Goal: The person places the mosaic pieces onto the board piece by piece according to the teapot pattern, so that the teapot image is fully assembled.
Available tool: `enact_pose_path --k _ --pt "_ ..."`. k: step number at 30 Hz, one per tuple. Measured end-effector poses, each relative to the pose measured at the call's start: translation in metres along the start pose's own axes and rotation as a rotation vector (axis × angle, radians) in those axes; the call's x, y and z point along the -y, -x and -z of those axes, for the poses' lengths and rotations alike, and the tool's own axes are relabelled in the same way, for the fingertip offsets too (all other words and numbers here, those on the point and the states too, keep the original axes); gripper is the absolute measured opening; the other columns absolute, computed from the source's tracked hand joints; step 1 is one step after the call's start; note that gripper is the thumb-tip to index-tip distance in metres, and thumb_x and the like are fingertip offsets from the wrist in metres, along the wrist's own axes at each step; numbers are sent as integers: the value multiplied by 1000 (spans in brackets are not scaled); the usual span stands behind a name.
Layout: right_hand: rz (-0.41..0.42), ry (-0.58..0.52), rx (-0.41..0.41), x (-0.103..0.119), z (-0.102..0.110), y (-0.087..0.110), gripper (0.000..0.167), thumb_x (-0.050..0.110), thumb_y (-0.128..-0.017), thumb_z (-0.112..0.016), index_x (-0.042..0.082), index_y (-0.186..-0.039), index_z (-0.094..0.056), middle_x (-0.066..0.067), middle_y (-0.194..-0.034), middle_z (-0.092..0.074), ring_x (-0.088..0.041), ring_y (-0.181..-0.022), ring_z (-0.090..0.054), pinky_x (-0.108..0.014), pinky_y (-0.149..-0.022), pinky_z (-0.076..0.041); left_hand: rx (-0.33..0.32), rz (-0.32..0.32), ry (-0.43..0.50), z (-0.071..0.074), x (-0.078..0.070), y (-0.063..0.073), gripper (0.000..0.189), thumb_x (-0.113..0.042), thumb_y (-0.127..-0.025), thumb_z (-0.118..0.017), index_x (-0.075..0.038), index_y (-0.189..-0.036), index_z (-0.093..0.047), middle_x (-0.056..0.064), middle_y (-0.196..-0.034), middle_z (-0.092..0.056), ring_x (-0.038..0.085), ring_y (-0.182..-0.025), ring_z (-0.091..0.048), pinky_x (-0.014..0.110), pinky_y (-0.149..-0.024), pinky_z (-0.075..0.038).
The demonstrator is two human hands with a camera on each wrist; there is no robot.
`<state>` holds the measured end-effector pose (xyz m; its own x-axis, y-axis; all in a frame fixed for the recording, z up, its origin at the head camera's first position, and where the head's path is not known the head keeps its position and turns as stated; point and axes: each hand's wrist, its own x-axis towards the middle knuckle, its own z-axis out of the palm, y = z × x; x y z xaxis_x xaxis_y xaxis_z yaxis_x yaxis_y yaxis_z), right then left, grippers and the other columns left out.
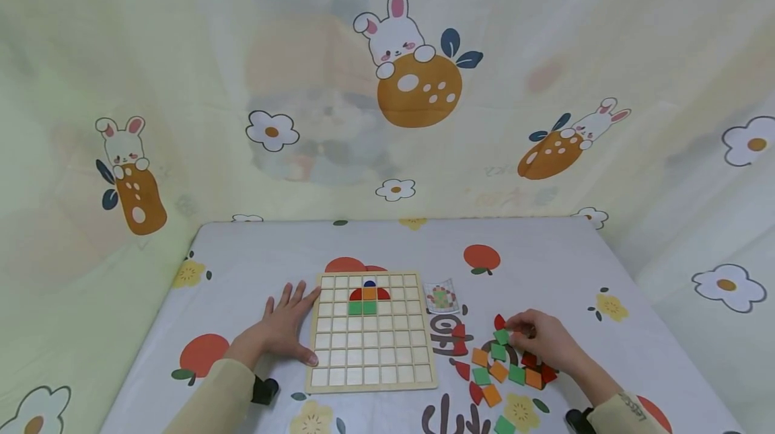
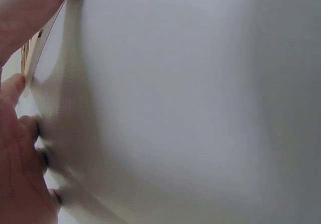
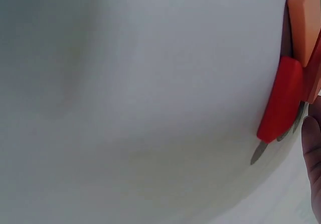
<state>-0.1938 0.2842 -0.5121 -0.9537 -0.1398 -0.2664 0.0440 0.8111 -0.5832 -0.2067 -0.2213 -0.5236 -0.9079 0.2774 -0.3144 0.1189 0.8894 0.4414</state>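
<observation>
A square wooden grid board (image 1: 372,390) lies on the table. Near its top are a blue piece (image 1: 369,284), an orange square (image 1: 369,294), two curved red pieces (image 1: 383,295) and two green squares (image 1: 356,308). My left hand (image 1: 275,330) is spread beside the board, thumb and index fingertip touching its left edge. To the board's right, my right hand (image 1: 545,340) bends over scattered pieces, thumb and index apart beside a green square (image 1: 501,336) and a red piece (image 1: 499,321). In the right wrist view, a red piece (image 3: 282,101) and an orange piece (image 3: 304,20) lie near the fingers.
A small picture card (image 1: 441,297) lies just right of the board. Several loose orange squares (image 1: 492,395), green squares (image 1: 481,376) and curved red pieces (image 1: 461,369) are spread on the patterned tablecloth (image 1: 242,299). A printed curtain (image 1: 327,84) hangs behind the table.
</observation>
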Motion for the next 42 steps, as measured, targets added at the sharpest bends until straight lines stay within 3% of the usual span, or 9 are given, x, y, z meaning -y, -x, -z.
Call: enact_pose_path --k 13,31,42 --pt "36 47 -5 -3 -2 -4 25 10 -88 -79 8 -113 -74 -3 -98 -61 -18 -86 -51 -21 -67 -46 -3 2 -9 1 -1 -1 136 -51 -56 -97 -17 -164 -22 20 -172 -9 46 -158 3 74 -121 0" --pt "6 49 -11 -4 -1 -5 29 20 -88 -81 6 -112 -72 -3 -101 -67 -17 -88 -56 -29 -77 -54 -7 1 -6 0 -2 1 133 -50 -57 -97 -17 -164 -24 20 -172 -11 46 -159 2 74 -122 -1" --pt "17 3 -10 9 7 -6 34 22 -90 -79 4 -118 -69 -5 -107 -69 -18 -92 -57 -30 -80 -54 -14 5 -6 0 -2 1 133 -50 -57 -97 -17 -164 -25 20 -172 -11 47 -158 2 74 -121 -2"
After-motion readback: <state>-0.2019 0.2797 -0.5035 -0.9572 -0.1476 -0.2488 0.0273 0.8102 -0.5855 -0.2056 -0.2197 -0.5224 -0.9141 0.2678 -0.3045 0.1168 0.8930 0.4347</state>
